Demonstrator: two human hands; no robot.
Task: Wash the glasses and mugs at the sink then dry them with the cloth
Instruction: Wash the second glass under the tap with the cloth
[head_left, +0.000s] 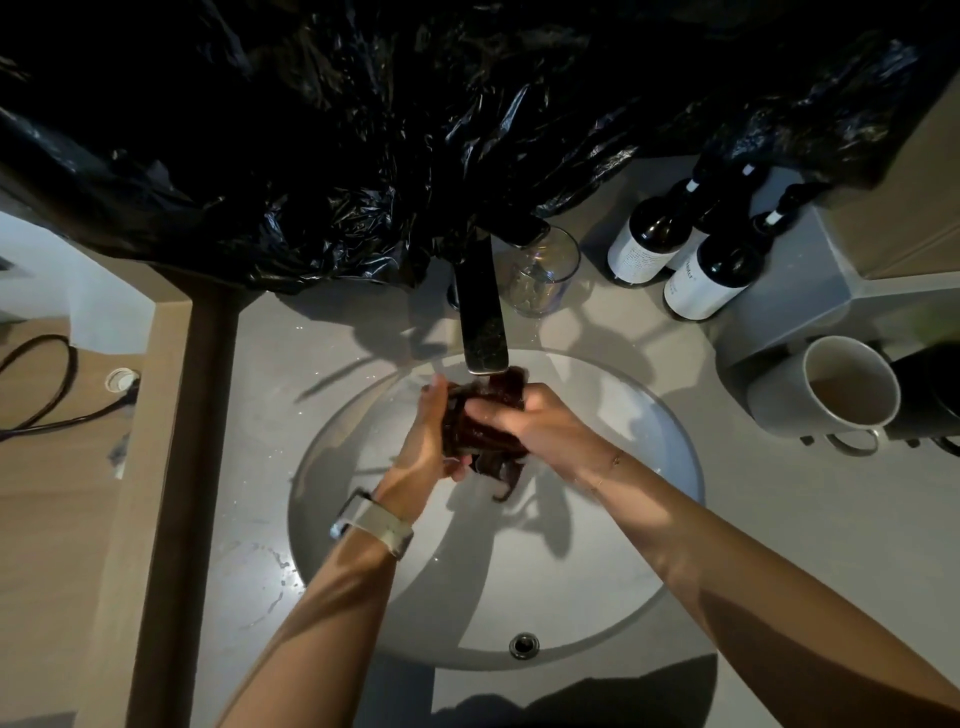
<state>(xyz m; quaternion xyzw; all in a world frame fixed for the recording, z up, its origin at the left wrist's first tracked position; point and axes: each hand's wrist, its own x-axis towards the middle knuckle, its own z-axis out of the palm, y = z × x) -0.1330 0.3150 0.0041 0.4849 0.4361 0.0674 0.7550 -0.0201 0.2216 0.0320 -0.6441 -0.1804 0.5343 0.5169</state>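
Forearms: two, reaching from the near edge of the worktop (779, 519) out over the sink (675, 452); a pale watch strap (382, 530) sits on the left wrist.
Left hand (426, 441): over the far half of the basin, fingers curled round the left side of the cloth (480, 421), grasping it.
Right hand (530, 421): just beside the left, fingers wrapped over the right side of the same cloth, clenched on it.
Cloth: one, dark, bunched between both hands directly under the tap (483, 317); a loose end hangs below them toward the basin.
Tap: one, dark, at the far edge of the sink; water seems to run from it onto the cloth, though the dim view makes this hard to confirm.
Glass (545, 275): one, clear, upright on the worktop just right of the tap, near the far edge.
Mug (841, 389): one, pale, lying tilted at the right edge of the worktop, mouth toward the camera, well apart from the hands.
Bottles (696, 260): three dark ones with white labels, grouped at the far right corner.
Black plastic sheet (363, 130): one, draped along the far edge.
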